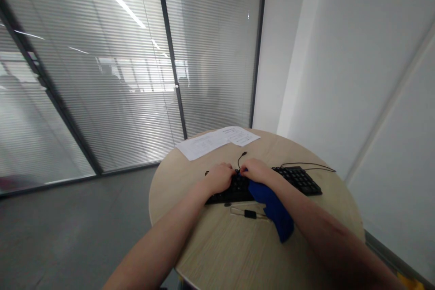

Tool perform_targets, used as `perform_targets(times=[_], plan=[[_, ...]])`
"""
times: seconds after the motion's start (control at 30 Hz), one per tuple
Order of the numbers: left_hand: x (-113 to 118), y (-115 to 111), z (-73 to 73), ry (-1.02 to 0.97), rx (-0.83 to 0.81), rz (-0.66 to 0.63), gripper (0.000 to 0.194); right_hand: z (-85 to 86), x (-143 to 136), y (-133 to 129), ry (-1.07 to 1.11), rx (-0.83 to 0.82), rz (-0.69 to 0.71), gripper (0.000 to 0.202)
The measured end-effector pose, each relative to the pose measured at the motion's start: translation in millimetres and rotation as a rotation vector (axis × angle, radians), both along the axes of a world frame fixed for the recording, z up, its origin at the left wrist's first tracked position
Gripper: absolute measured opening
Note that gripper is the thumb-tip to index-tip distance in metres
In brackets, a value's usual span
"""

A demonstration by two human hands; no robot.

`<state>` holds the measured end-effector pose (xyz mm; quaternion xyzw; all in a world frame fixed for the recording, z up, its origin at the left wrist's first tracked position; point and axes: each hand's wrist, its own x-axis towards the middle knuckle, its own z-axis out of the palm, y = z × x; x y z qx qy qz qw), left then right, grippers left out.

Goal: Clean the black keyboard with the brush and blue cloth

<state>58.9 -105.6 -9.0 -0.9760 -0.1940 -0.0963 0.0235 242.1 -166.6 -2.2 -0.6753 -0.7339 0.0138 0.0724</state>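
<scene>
A black keyboard [238, 195] lies across the round wooden table. My left hand [221, 177] rests over its upper left part, fingers curled down against the keyboard; the fingertips are partly hidden. Close beside it, my right hand [255, 171] pinches a blue cloth [272, 201] at the keyboard's upper middle. The cloth trails under my right forearm and hangs down toward me past the keyboard's near edge. Just in front of the keyboard lies a wire keycap puller-like tool [250, 214] with a black middle, its right end partly under the cloth.
Printed paper sheets [217, 139] lie at the far side of the table [234, 253]. A short cable with a plug [244, 154] sits behind my hands, and a thin black cable [319, 164] loops at the right. Glass panels with blinds [217, 54] and a white wall [340, 77] stand beyond.
</scene>
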Motion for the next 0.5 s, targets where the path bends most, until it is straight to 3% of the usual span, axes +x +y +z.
perform_targets(times=[0.17,0.27,0.37,0.5], plan=[[0,-5,-0.3,0.025,0.022,0.014,0.038,18.6,21,1,-0.014,-0.067,-0.028,0.021],[0,-7,-0.3,0.044,0.049,-0.005,0.039,21.5,31,-4,-0.023,-0.144,-0.050,0.019],[1,-8,-0.3,0.048,0.051,-0.013,0.042,11.6,31,-8,0.000,-0.126,-0.038,0.018],[3,-7,-1.8,0.034,0.039,-0.008,0.045,-8.3,17,-10,0.065,0.072,-0.044,0.021]])
